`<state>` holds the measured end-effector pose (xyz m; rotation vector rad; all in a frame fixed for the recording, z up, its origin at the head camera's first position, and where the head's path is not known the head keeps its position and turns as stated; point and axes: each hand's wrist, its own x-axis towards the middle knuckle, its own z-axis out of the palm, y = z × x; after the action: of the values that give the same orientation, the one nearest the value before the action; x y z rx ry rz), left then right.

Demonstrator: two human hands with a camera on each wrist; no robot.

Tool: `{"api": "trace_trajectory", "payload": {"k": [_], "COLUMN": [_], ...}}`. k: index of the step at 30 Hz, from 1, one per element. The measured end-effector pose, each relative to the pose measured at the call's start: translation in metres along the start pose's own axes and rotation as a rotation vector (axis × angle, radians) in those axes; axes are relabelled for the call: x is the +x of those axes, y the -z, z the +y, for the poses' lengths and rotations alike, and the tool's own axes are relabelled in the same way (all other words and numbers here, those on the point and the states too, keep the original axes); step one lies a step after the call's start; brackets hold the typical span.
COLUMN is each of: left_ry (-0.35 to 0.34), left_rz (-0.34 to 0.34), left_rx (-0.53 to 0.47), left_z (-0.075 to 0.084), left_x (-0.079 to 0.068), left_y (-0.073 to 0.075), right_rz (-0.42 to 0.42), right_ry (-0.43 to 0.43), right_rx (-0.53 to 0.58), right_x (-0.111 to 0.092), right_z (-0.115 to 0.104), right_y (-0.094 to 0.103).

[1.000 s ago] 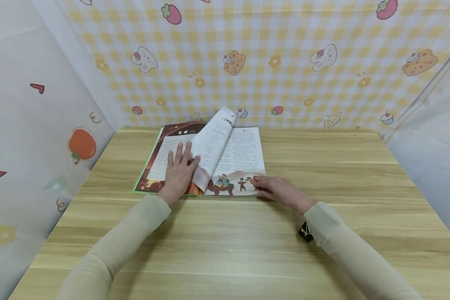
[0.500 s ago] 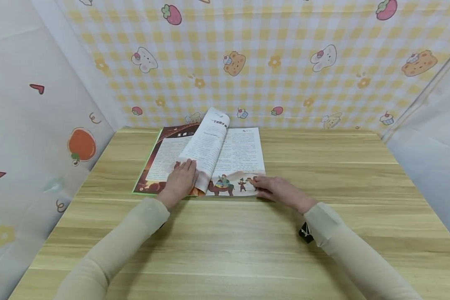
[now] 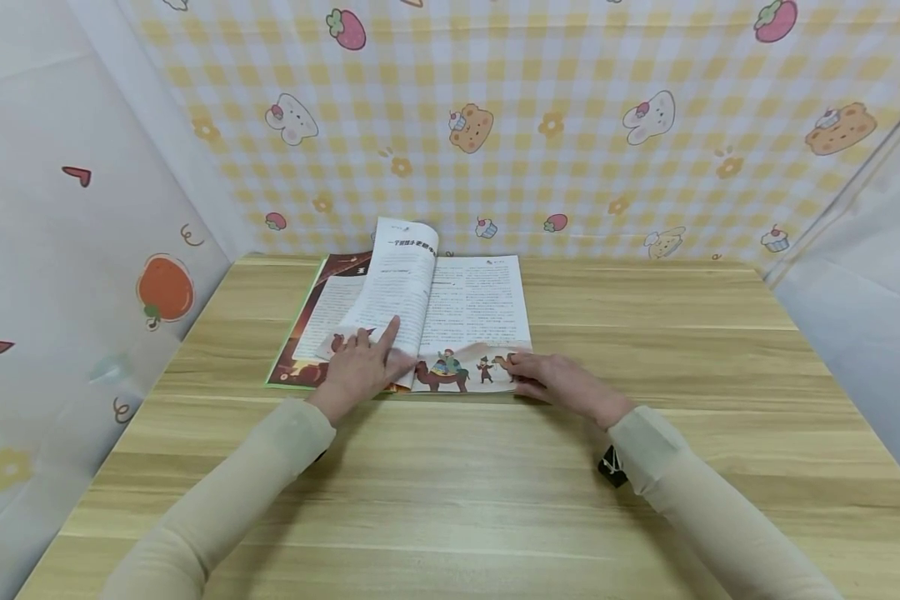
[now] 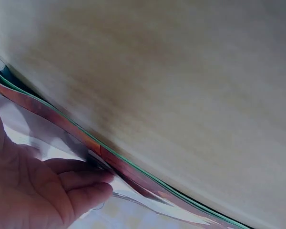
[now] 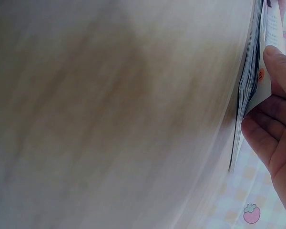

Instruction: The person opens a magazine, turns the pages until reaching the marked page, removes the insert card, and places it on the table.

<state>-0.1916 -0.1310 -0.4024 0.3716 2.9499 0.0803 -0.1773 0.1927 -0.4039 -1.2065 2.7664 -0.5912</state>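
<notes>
An open magazine lies near the back of the table, with a camel picture low on its right-hand page. A turning page curves over onto the left side, its top raised. My left hand rests on the lower part of that page, index finger stretched out and thumb toward the spine. In the left wrist view, the left fingers lie along the page above the green-edged cover. At the lower right corner, my right hand pinches a page corner, thumb on top and fingers beneath.
A black binder clip sits on the wooden table beside the right cuff. Another small dark thing shows partly under the left sleeve. Behind the table hangs a yellow checked cloth; white cloth lines the left side.
The turning page has swung left and lies lower over the left-hand page. My left hand has slid onto it from the left-hand page. The right hand stays at the corner.
</notes>
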Motion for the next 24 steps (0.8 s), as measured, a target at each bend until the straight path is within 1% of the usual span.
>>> {"api": "trace_trajectory", "payload": {"k": [5, 7, 10, 14, 18, 24], "left_ry": [0.064, 0.084, 0.102, 0.096, 0.066, 0.096], "left_rz": [-0.058, -0.072, -0.085, -0.08, -0.071, -0.086], "left_rx": [-0.003, -0.023, -0.082, -0.116, -0.096, -0.094], "left_z": [-0.003, -0.005, -0.009, -0.016, -0.022, -0.027], "left_x": [-0.002, -0.002, -0.004, -0.007, -0.009, -0.01], "left_y": [0.001, 0.001, 0.0, -0.002, -0.004, -0.004], "right_rz": [-0.004, 0.001, 0.003, 0.001, 0.005, 0.007], "right_ry": [-0.017, -0.015, -0.011, -0.005, -0.004, -0.003], "right_rx": [0.013, 0.009, 0.011, 0.018, 0.023, 0.024], "right_x": [0.0, 0.0, 0.0, 0.0, 0.0, 0.0], "right_z": [-0.001, -0.001, 0.0, 0.0, 0.001, 0.001], "right_y": [0.001, 0.001, 0.001, 0.001, 0.0, 0.001]}}
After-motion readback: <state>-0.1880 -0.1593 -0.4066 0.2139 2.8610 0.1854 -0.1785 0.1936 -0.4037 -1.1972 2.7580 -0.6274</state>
